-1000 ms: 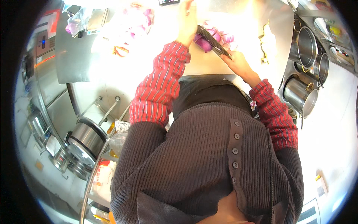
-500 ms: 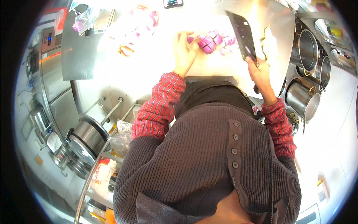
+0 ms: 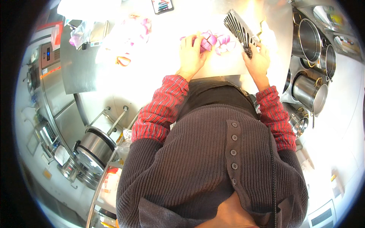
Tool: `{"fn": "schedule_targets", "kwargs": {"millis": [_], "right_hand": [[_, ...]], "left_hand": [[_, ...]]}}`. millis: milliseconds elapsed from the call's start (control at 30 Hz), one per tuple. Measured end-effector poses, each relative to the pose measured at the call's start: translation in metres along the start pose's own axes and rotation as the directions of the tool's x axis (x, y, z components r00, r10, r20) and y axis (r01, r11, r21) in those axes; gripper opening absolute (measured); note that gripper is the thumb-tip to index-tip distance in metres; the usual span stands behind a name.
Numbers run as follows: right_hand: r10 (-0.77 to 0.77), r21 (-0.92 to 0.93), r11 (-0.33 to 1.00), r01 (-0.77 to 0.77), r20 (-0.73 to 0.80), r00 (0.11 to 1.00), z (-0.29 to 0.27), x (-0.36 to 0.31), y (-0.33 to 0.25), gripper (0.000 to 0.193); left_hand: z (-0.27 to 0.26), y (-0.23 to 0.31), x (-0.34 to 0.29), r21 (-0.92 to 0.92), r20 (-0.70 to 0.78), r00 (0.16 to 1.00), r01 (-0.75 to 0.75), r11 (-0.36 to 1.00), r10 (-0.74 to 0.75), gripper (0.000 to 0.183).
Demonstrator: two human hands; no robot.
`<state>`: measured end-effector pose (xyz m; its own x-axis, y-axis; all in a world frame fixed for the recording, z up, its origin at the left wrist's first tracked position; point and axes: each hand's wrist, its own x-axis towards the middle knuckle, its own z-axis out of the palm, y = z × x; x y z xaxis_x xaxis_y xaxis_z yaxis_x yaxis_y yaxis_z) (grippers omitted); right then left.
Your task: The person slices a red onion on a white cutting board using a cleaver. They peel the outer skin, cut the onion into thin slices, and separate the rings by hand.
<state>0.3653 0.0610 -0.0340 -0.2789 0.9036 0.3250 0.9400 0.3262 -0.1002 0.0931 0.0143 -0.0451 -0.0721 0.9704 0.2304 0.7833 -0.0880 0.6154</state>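
Note:
Cut red onion [image 3: 207, 40] lies in purple and white chunks on the bright worktop in front of me. My left hand [image 3: 191, 55] is at its left side, fingers curled down against the chunks and thumb bent toward them. Another small purple bit shows just past my left fingertips. To the right, my right hand [image 3: 257, 64] grips the dark handle of a kitchen cleaver [image 3: 240, 32]. Its blade points away from me and to the left, beside the loose onion pieces [image 3: 225, 45], and shows striped reflections. Glare washes out the surface under the onion.
More onion pieces [image 3: 143, 30] and a brownish-orange scrap [image 3: 123, 60] lie to the left. Beyond them are a plastic bag [image 3: 82, 33] and a phone [image 3: 162, 6] at the far edge. Steel pots [image 3: 306, 41] stand right of the worktop [image 3: 78, 76]; a large pot [image 3: 95, 146] sits low at left.
My left hand has come down onto the onion chunks, its fingers now curled against them. The cleaver has shifted slightly left and its blade has turned; the whole view has shifted a little.

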Motion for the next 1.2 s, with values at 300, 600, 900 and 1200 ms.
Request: {"fn": "schedule_targets", "kwargs": {"millis": [300,600,900,1200], "right_hand": [[0.006,0.319,0.937,-0.14,0.386,0.923,0.025,0.028,-0.037,0.02],[-0.064,0.664,0.244,-0.707,0.739,0.671,-0.039,0.018,-0.053,0.012],[-0.217,0.437,-0.358,-0.825,0.821,0.528,-0.03,-0.003,-0.072,0.015],[0.077,0.651,0.153,-0.743,0.742,0.666,0.009,0.01,-0.043,0.034]], "left_hand": [[-0.017,0.026,-0.002,-0.251,-0.079,0.997,-0.037,0.967,0.017,0.043],[-0.007,0.052,-0.014,-0.772,0.521,0.823,0.568,0.286,-0.228,0.013],[-0.002,0.037,-0.04,-0.592,0.785,0.569,0.568,-0.572,-0.247,0.009],[0.002,0.013,-0.028,-0.728,0.36,0.778,0.579,0.367,-0.515,0.028]]}}
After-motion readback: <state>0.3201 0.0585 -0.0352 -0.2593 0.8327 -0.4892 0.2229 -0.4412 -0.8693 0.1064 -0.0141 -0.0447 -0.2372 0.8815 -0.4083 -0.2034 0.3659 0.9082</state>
